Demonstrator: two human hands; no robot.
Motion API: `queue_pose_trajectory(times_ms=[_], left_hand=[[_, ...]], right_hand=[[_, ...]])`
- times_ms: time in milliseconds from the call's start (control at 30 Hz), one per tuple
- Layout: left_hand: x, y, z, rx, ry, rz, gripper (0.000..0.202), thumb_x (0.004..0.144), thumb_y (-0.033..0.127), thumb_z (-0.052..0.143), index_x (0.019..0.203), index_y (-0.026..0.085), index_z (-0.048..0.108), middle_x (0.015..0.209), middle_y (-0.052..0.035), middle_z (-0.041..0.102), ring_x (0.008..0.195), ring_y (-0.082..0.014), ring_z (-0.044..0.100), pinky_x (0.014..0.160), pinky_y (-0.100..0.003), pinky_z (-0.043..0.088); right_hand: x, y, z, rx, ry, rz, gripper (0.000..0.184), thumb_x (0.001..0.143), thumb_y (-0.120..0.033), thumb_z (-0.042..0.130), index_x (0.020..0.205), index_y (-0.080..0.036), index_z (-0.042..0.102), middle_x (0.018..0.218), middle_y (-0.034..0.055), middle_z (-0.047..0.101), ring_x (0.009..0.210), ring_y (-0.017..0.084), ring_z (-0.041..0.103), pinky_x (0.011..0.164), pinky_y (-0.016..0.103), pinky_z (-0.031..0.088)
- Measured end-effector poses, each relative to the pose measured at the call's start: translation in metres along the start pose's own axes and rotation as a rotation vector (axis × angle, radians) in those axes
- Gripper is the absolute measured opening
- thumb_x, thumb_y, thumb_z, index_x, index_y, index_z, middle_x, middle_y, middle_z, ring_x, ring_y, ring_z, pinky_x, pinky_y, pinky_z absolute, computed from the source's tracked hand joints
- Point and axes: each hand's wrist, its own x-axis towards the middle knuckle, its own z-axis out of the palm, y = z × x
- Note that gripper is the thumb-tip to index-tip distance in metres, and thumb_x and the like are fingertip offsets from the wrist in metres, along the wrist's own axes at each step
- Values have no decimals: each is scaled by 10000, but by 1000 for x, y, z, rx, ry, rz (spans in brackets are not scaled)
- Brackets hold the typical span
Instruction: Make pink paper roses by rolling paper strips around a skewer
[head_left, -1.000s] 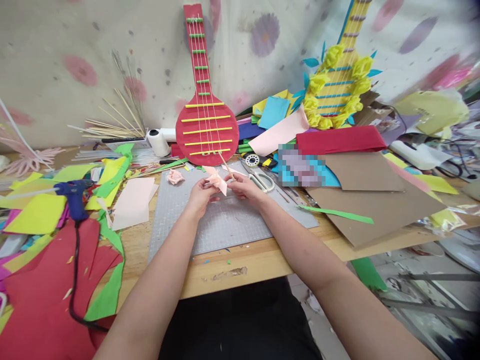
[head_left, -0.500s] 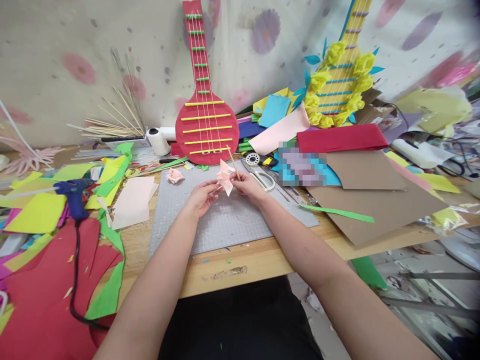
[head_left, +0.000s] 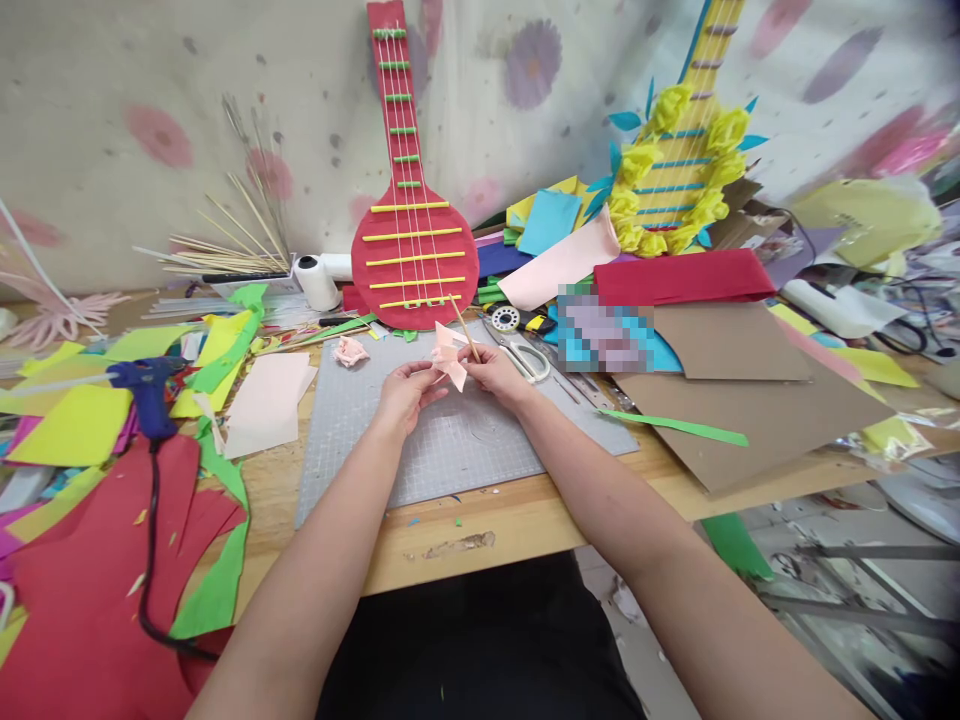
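Note:
Both my hands meet over a grey cutting mat [head_left: 450, 450] on a wooden table. My left hand [head_left: 405, 388] pinches the lower edge of a folded piece of pale pink paper [head_left: 448, 358]. My right hand [head_left: 491, 371] is closed on the same pink paper and on a thin wooden stick [head_left: 465, 330] that slants up out of it. A small crumpled pink paper flower [head_left: 349, 351] lies on the mat to the left of my hands.
Scissors [head_left: 521, 352] and a tape measure [head_left: 506, 319] lie just right of my hands. A blue glue gun [head_left: 150, 395] rests at left among paper scraps. A red paper guitar [head_left: 412, 230] and a yellow-flowered one [head_left: 671, 170] lean on the wall. Brown card [head_left: 757, 400] covers the right side.
The pink paper and stick have risen a little and turned between my fingers; the stick now points more steeply up. My arms have barely shifted.

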Motion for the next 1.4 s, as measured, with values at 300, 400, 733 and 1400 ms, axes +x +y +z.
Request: queue_pose_trajectory(times_ms=[300,400,733,1400], left_hand=[[-3,1,2,18,-1,1,186,636,37,666,756,111,545,719,-58,673,648,-142,655,574,-229,530],[-1,0,3,-8,-53,-58,114,663,32,641,731,96,575,705,-57,667,619,-114,639,582,-211,527],[1,0,1,-68,-44,-85,105,681,46,621,744,123,586,742,-41,667,626,-107,636,554,-201,531],[2,-2,3,36,116,69,238,581,32,664,721,137,504,635,-9,628,574,-116,614,631,-286,525]], right_hand=[[-1,-4,2,-1,45,-9,265,588,-384,660,695,-168,550,490,-81,371,452,45,284,455,205,201],[-1,-3,3,-20,23,-11,267,595,-390,659,710,-169,564,479,-83,354,452,48,289,456,203,206],[4,5,2,-37,43,2,252,618,-378,638,763,-178,586,447,-96,313,414,47,256,433,199,190],[0,0,9,-190,62,-138,184,633,-340,594,723,-180,586,480,-83,304,491,70,249,510,223,206]])
